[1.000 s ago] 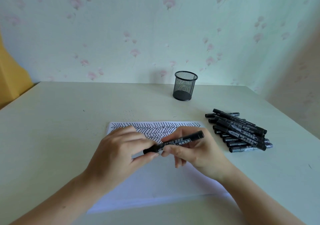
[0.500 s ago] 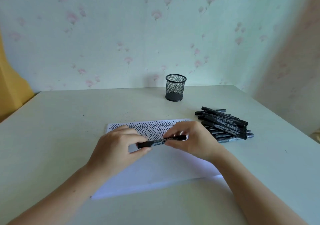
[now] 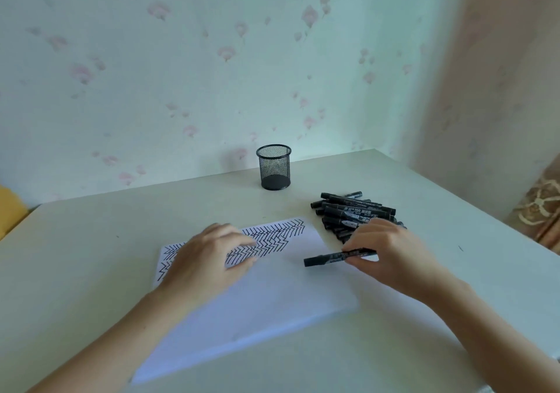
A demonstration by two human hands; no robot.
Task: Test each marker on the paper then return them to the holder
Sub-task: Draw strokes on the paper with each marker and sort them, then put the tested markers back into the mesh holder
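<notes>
The white paper (image 3: 257,295) lies low in the middle of the table (image 3: 91,241). The left hand (image 3: 209,253) rests flat on it, fingers loose. The right hand (image 3: 388,250) pinches a black marker (image 3: 336,257) over the paper. Behind it sits a pile of markers (image 3: 351,210), and farther back, the black holder (image 3: 274,166).

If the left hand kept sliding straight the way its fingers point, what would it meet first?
Probably nothing for a while: the left hand points up-right across the paper and its zigzag marks, roughly toward the marker pile, though direction is uncertain.
</notes>
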